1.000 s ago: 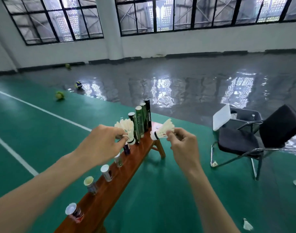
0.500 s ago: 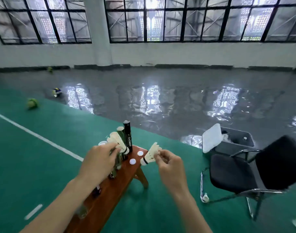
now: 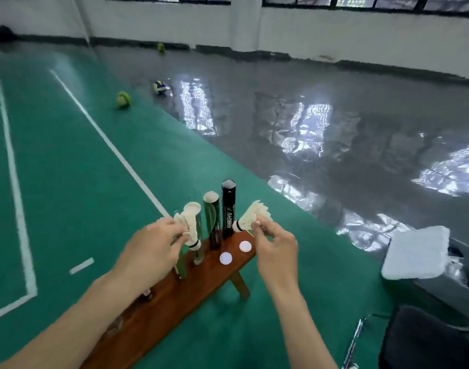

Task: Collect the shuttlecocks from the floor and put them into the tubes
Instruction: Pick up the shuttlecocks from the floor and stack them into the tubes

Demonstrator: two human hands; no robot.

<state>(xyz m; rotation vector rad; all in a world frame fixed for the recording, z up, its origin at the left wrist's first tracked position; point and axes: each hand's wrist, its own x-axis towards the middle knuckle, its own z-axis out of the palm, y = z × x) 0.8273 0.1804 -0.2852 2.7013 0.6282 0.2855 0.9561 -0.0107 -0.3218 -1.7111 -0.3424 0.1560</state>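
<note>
Both hands have closed in over the worktop: left hand pinches stacked shuttlecocks, right hand pinches one shuttlecock, tubes just ahead; loading looks imminent.

The right hand has lifted its shuttlecock slightly higher beside the black tube.

Wooden bench stands on the green floor. Upright at its far end: a black tube, a green tube, and a clear tube. Two white caps lie flat beside them near the far right edge.
</note>
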